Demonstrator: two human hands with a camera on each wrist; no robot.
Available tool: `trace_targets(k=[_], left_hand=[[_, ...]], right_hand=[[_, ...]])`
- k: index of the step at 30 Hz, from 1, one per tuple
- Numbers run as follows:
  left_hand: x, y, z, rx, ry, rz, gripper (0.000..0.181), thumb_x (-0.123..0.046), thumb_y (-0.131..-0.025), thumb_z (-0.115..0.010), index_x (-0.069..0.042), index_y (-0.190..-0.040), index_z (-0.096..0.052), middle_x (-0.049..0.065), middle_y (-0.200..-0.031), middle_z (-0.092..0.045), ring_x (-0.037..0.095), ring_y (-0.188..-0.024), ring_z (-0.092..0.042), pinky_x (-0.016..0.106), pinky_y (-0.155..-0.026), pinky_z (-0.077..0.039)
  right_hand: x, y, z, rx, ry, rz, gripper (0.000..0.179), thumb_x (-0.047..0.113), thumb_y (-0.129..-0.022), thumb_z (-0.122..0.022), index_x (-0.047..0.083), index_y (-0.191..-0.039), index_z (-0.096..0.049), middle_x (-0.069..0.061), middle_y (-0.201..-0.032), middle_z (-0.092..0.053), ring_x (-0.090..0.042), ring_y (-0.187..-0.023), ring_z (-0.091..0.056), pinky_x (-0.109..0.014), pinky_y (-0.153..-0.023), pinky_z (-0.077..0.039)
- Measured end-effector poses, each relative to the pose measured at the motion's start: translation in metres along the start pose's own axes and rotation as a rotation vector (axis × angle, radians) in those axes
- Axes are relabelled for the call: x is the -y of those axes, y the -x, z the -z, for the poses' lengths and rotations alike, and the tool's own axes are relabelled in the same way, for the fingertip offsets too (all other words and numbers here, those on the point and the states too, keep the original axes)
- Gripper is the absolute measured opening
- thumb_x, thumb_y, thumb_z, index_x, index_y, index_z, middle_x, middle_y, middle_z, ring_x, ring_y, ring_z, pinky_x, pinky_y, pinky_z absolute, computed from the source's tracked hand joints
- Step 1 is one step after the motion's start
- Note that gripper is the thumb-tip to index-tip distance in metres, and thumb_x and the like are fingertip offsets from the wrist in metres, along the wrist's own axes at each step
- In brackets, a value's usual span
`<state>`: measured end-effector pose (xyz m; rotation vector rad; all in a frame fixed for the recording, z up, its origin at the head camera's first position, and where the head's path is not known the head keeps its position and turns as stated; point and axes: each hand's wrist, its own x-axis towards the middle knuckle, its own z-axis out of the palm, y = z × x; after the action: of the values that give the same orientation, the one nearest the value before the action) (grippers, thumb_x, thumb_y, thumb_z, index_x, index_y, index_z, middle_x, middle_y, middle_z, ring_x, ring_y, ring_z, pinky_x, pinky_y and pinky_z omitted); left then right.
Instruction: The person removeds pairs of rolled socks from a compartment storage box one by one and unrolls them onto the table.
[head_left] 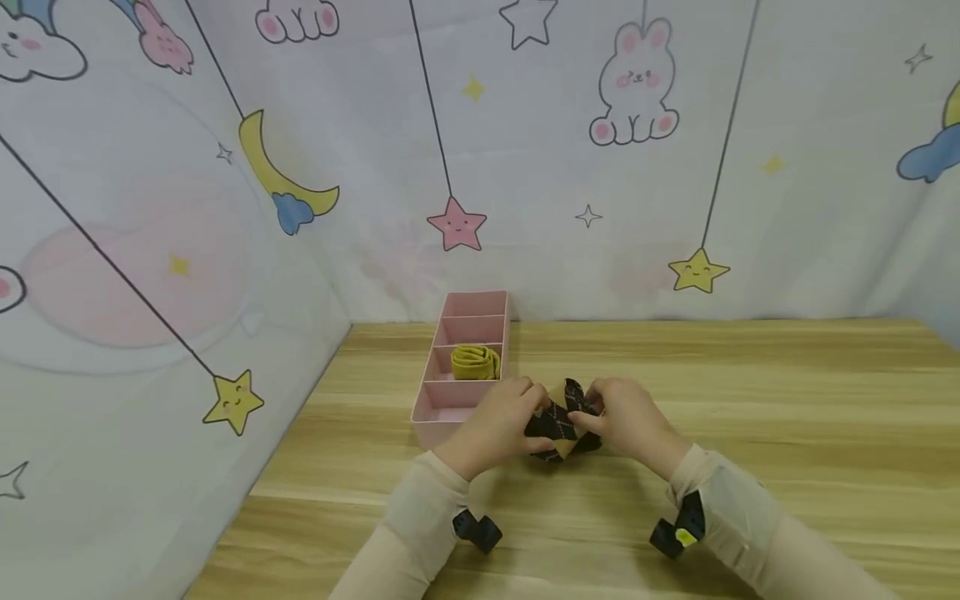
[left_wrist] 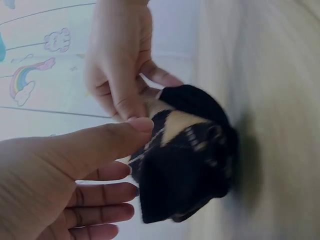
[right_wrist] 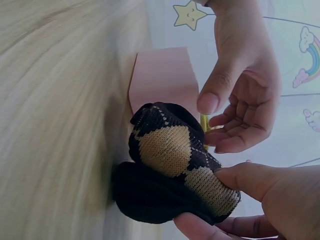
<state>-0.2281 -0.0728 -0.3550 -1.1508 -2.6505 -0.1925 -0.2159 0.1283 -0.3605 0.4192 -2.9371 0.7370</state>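
A black and tan argyle sock [head_left: 557,423], folded into a bundle, is between the two hands, low over the table. My right hand [head_left: 636,423] pinches its right end, with the thumb on the patterned side and fingers on the black fabric in the right wrist view. My left hand [head_left: 498,427] is at the bundle's left side. In the left wrist view its thumb [left_wrist: 115,140] reaches the sock's edge, and the other fingers extend loosely beside it. A black flap [right_wrist: 150,195] of the sock hangs toward the tabletop in the right wrist view.
Just left of the sock, a pink divided box [head_left: 433,433] stands on the wood-grain table [head_left: 750,400]. One of its compartments holds a rolled yellow fabric item [head_left: 476,363]. A printed cloth backdrop [head_left: 555,167] hangs behind the table and along its left side.
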Motion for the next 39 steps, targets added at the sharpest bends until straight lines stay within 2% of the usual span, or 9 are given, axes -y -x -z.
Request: trace_targets(k=[4, 7, 10, 18, 22, 25, 31, 36, 39], left_hand=[[-0.007, -0.001, -0.011, -0.003, -0.051, -0.027, 0.044, -0.046, -0.077, -0.077, -0.012, -0.1, -0.061, -0.001, -0.096, -0.061, 0.016, -0.095, -0.058, 0.031, -0.091, -0.046], [-0.01, -0.003, -0.016, 0.008, -0.078, -0.01, 0.044, -0.048, -0.077, -0.075, -0.014, -0.101, -0.061, -0.002, -0.097, -0.06, 0.016, -0.097, -0.057, 0.031, -0.094, -0.044], [-0.011, -0.003, -0.021, 0.002, -0.093, 0.004, 0.046, -0.05, -0.077, -0.074, -0.015, -0.103, -0.061, -0.002, -0.098, -0.059, 0.015, -0.098, -0.056, 0.03, -0.095, -0.044], [-0.012, -0.003, -0.03, -0.047, -0.102, -0.003, 0.051, -0.052, -0.075, -0.076, -0.016, -0.106, -0.06, -0.002, -0.103, -0.058, 0.015, -0.101, -0.054, 0.032, -0.096, -0.044], [-0.01, -0.003, -0.035, -0.068, -0.13, -0.025, 0.052, -0.052, -0.074, -0.077, -0.017, -0.107, -0.06, -0.003, -0.105, -0.058, 0.015, -0.103, -0.054, 0.032, -0.095, -0.043], [-0.01, -0.004, -0.036, -0.072, -0.123, -0.031, 0.051, -0.049, -0.075, -0.077, -0.017, -0.111, -0.06, -0.002, -0.108, -0.058, 0.015, -0.106, -0.054, 0.033, -0.096, -0.043], [-0.01, -0.005, -0.036, -0.037, -0.08, -0.017, 0.048, -0.045, -0.08, -0.074, -0.017, -0.117, -0.06, -0.002, -0.113, -0.058, 0.016, -0.111, -0.052, 0.034, -0.1, -0.041], [-0.011, -0.006, -0.037, -0.026, -0.06, -0.013, 0.044, -0.043, -0.083, -0.072, -0.017, -0.117, -0.061, -0.002, -0.111, -0.056, 0.015, -0.11, -0.051, 0.034, -0.102, -0.04], [-0.011, -0.005, -0.037, -0.027, -0.063, -0.017, 0.042, -0.041, -0.084, -0.071, -0.017, -0.117, -0.062, -0.002, -0.11, -0.056, 0.015, -0.109, -0.052, 0.033, -0.1, -0.041]], right_hand=[[-0.008, 0.0, -0.004, -0.006, -0.047, -0.026, 0.037, 0.026, -0.087, -0.07, -0.003, -0.108, -0.061, -0.005, -0.074, -0.063, -0.011, -0.06, -0.053, -0.027, -0.057, -0.046], [-0.013, 0.001, -0.006, -0.014, -0.077, -0.021, 0.049, 0.025, -0.088, -0.07, -0.004, -0.123, -0.052, -0.003, -0.072, -0.063, -0.01, -0.057, -0.053, -0.025, -0.054, -0.044], [-0.016, 0.001, -0.006, -0.015, -0.097, -0.009, 0.054, 0.024, -0.088, -0.069, 0.0, -0.132, -0.047, -0.002, -0.071, -0.062, -0.01, -0.055, -0.051, -0.025, -0.052, -0.042], [-0.023, 0.0, -0.006, -0.011, -0.093, 0.021, 0.053, 0.025, -0.091, -0.066, 0.002, -0.134, -0.048, -0.002, -0.071, -0.061, -0.009, -0.054, -0.048, -0.024, -0.05, -0.039], [-0.027, -0.001, -0.007, 0.009, -0.077, 0.009, 0.054, 0.027, -0.092, -0.065, 0.003, -0.137, -0.046, -0.003, -0.074, -0.062, -0.01, -0.055, -0.049, -0.025, -0.051, -0.04], [-0.031, -0.001, -0.007, 0.006, -0.051, 0.005, 0.056, 0.03, -0.092, -0.064, 0.005, -0.138, -0.046, -0.007, -0.086, -0.065, -0.014, -0.064, -0.056, -0.027, -0.055, -0.044], [-0.039, 0.001, -0.01, -0.066, -0.057, 0.09, 0.049, 0.027, -0.089, -0.068, 0.007, -0.132, -0.053, -0.02, -0.117, -0.057, -0.029, -0.091, -0.064, -0.039, -0.069, -0.054], [-0.044, 0.001, -0.013, -0.123, -0.032, 0.184, 0.038, 0.023, -0.086, -0.071, 0.009, -0.12, -0.063, -0.016, -0.125, -0.058, -0.035, -0.11, -0.059, -0.049, -0.088, -0.051], [-0.048, 0.001, -0.014, -0.113, -0.003, 0.208, 0.033, 0.023, -0.086, -0.072, 0.008, -0.115, -0.067, -0.015, -0.126, -0.062, -0.037, -0.116, -0.056, -0.053, -0.095, -0.047]])
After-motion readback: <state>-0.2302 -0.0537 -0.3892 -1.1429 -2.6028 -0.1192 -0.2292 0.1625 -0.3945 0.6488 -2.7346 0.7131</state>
